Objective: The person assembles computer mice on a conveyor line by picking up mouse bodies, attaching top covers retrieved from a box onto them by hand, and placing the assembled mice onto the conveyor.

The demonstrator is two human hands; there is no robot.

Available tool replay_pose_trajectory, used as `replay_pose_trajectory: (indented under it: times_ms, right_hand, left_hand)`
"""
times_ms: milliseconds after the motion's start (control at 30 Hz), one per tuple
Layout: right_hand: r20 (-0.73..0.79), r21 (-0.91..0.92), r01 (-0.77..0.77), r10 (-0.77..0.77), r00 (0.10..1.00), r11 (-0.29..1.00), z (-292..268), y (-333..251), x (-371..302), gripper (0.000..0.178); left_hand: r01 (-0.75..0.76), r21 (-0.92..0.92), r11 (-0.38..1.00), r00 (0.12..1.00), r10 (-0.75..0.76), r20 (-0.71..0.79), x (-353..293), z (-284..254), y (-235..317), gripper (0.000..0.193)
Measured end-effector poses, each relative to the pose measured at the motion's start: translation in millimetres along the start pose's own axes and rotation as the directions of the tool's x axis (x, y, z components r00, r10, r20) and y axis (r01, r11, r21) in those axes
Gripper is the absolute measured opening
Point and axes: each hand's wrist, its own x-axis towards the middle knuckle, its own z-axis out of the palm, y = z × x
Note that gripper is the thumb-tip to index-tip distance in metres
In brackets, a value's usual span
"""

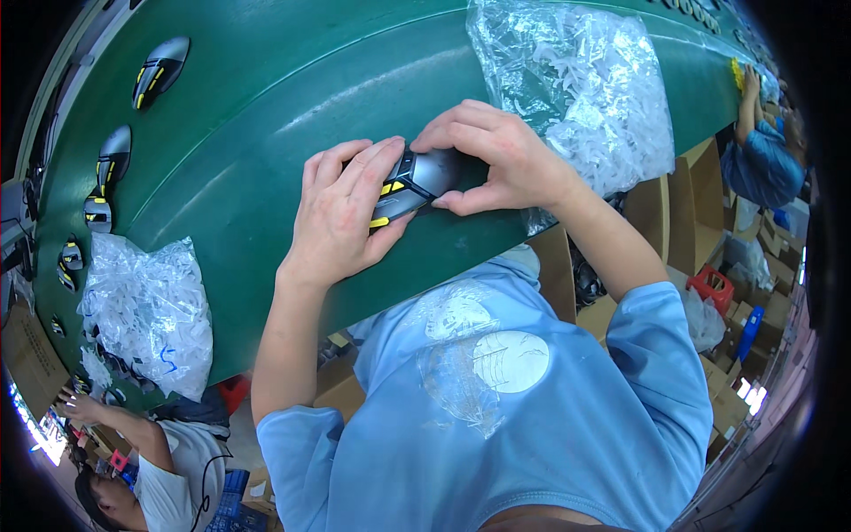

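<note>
Between my two hands, over the green belt, is a computer mouse shell (pixel 424 175) in grey and black with yellow accents. My left hand (pixel 346 199) wraps round its left end, fingers on the far side and thumb on the near side. My right hand (pixel 498 158) grips the rounded grey end, with thumb and fingertips pressed against it. The fingers cover much of the shell. Just beyond my right hand lies a clear plastic bag (pixel 612 97) full of small translucent white pieces.
The green work surface (pixel 266 177) curves across the view. More mouse shells (pixel 161 71) lie at its far left, near a second bag of white pieces (pixel 146 310). A co-worker (pixel 168 461) sits at the lower left, another (pixel 767 160) at the right. Cardboard boxes (pixel 696 199) and a red stool (pixel 712 288) stand at right.
</note>
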Motion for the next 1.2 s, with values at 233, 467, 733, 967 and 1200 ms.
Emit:
replay_pose_trajectory:
  times_ms: [233,467,733,967,1200]
  right_hand:
    - [0.055,-0.087,0.036,-0.031,0.998,0.996,-6.0,4.4,-5.3,0.059]
    - [0.036,-0.095,0.057,-0.054,0.998,0.994,-2.2,1.0,0.3,0.057]
    - [0.050,-0.038,-0.004,0.006,0.999,0.999,0.6,-0.8,-4.0,0.055]
    - [0.022,0.006,0.013,-0.013,1.000,1.000,-6.4,-1.3,-4.7,0.053]
    - [0.028,-0.010,0.028,-0.028,0.999,1.000,-0.3,5.8,-9.0,0.038]
  left_hand:
    - [0.010,-0.006,1.000,1.000,-0.010,0.014,0.7,-0.8,0.1,0.082]
    - [0.006,0.003,1.000,1.000,-0.006,0.005,0.2,0.2,0.2,0.082]
    - [0.000,0.006,1.000,1.000,0.000,0.004,0.2,-0.1,0.7,0.080]
    - [0.016,0.023,1.000,1.000,-0.016,0.019,-0.6,0.9,1.5,0.079]
    - [0.016,0.127,0.992,0.994,-0.030,0.108,6.1,-1.3,4.1,0.084]
